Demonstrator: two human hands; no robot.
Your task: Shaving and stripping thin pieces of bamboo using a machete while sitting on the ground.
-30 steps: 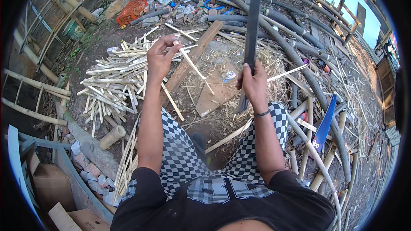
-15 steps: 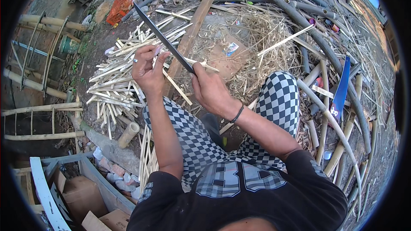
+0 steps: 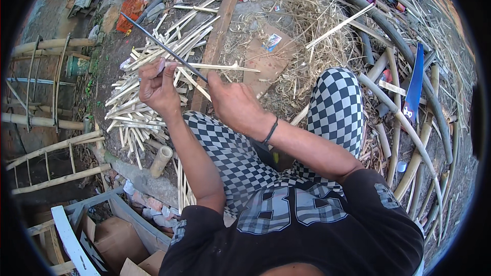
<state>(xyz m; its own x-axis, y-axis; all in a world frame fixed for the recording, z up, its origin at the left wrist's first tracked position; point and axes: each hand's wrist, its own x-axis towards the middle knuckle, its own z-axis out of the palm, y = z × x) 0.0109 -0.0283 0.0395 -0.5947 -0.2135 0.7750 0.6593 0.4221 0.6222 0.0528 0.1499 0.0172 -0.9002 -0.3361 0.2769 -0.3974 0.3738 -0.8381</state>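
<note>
My right hand [image 3: 237,103] is wrapped round the handle end of a long, dark knife [image 3: 153,39]. Its handle is hidden in my fist, and the narrow blade points to the far left, seen nearly edge-on. My left hand [image 3: 159,87] is raised beside the blade, thumb and fingers pinched together on a thin, pale bamboo strip [image 3: 217,66]. From the pinch the strip runs right, crossing the blade, with a small curl near its far end. Below and beyond my left hand lies a heap of similar pale strips [image 3: 135,99].
A wooden plank [image 3: 223,20] stretches away before my knees. Shavings [image 3: 312,30] and flattened cardboard [image 3: 266,64] lie right of it. A blue-bladed saw [image 3: 414,84] rests among bamboo poles [image 3: 424,138] at right. A bamboo stub [image 3: 161,161] and a frame holding cardboard boxes [image 3: 120,240] are at left.
Both hands and the knife have shifted left. The blade has tipped lower toward the left and now shows its thin edge rather than its flat side. The whole view has shifted slightly.
</note>
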